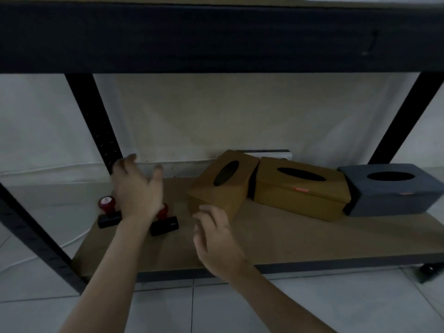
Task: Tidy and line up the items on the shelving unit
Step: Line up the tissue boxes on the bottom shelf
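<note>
On the low wooden shelf [300,239] stand three tissue boxes: a tan one [223,186] turned at an angle, a longer tan one [302,188] beside it, and a grey one [391,188] at the right. Two stamps with red knobs and black bases sit at the left, one [108,210] fully visible, the other [165,222] partly behind my left wrist. My left hand [137,188] hovers open above the stamps, holding nothing. My right hand [216,239] is open with fingers spread, just in front of the angled tan box's near corner.
A black shelf beam [216,37] runs overhead. Black uprights stand at the left [96,121] and the right [403,121]. A white bar [271,153] lies behind the boxes by the wall. A caster [427,270] and tiled floor show below.
</note>
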### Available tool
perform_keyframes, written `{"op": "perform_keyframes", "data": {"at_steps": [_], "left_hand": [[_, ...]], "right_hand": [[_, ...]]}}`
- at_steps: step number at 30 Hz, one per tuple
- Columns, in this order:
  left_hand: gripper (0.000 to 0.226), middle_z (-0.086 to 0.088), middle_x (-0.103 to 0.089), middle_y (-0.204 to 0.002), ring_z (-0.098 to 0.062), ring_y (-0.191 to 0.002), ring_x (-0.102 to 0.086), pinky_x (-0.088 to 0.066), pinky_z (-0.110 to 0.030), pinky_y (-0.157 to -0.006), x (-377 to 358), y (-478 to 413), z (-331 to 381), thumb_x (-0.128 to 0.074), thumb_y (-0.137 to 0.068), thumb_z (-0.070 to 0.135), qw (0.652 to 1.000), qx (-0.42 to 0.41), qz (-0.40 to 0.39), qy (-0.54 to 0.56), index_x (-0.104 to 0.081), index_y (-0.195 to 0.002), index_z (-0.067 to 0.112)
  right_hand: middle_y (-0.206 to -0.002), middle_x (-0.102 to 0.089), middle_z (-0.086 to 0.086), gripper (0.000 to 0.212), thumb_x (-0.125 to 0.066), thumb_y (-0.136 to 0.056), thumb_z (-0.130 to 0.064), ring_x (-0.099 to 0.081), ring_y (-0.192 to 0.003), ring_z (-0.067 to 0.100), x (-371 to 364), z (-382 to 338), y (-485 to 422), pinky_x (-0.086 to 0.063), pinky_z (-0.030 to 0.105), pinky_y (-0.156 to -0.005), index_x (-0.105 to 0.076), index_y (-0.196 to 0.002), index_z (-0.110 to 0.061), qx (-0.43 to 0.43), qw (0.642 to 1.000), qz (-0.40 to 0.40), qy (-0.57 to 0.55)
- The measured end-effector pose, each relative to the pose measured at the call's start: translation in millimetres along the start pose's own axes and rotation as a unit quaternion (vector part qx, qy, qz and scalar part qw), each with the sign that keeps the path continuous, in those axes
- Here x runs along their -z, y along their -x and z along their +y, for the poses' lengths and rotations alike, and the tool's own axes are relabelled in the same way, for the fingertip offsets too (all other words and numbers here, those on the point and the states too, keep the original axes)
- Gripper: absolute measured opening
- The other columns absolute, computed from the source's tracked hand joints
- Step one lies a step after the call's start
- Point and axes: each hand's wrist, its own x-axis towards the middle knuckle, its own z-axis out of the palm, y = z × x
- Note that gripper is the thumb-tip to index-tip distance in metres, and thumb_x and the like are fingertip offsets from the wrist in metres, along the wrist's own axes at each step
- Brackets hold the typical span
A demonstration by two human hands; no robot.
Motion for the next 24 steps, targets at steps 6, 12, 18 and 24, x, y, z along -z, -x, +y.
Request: {"op": "perform_keyframes", "data": {"at_steps": [6,12,18,24], "left_hand": [[0.070,-0.013,-0.029,-0.149,-0.034,-0.136,-0.023,-0.023,-0.042,-0.111,-49,29,64,-0.053,-0.087,0.047,0.955,-0.145,-0.217,-0.139,-0.030,-0.143,0.011],[0.114,-0.012,0.008,-0.158,-0.037,-0.144,0.005,-0.005,-0.054,-0.114,-119,41,91,-0.048,-0.073,0.075,0.870,-0.061,-0.361,-0.330,0.011,-0.149,0.013],[0.093,-0.013,0.012,-0.157,-0.034,-0.144,0.004,-0.009,-0.047,-0.117,-110,12,71,-0.065,-0.084,0.033,0.809,-0.074,-0.458,-0.361,0.001,-0.150,0.026],[0.067,-0.003,0.004,-0.159,-0.028,-0.145,-0.004,-0.021,-0.038,-0.116,-114,-22,39,-0.039,-0.094,-0.003,0.832,-0.115,-0.412,-0.354,-0.015,-0.149,0.026]], "right_hand": [[-0.115,-0.058,0.021,0.027,-0.059,-0.080,-0.009,-0.047,-0.113,0.026,63,60,-25,-0.043,0.031,-0.101,-0.064,-0.105,0.001,-0.045,0.977,0.192,0.084],[-0.155,-0.009,0.022,0.080,-0.061,-0.085,-0.029,0.002,-0.142,0.046,129,132,-49,-0.003,0.069,-0.107,-0.017,-0.148,-0.010,-0.254,0.901,-0.068,0.346],[-0.153,-0.016,0.020,0.071,-0.048,-0.092,-0.013,-0.007,-0.142,0.044,127,150,-36,-0.003,0.067,-0.109,-0.007,-0.150,-0.015,-0.230,0.901,-0.076,0.359],[-0.147,-0.026,0.016,0.078,-0.053,-0.083,0.004,-0.016,-0.141,0.036,137,162,-44,0.002,0.063,-0.113,-0.015,-0.149,-0.017,-0.219,0.925,-0.076,0.302]]}}
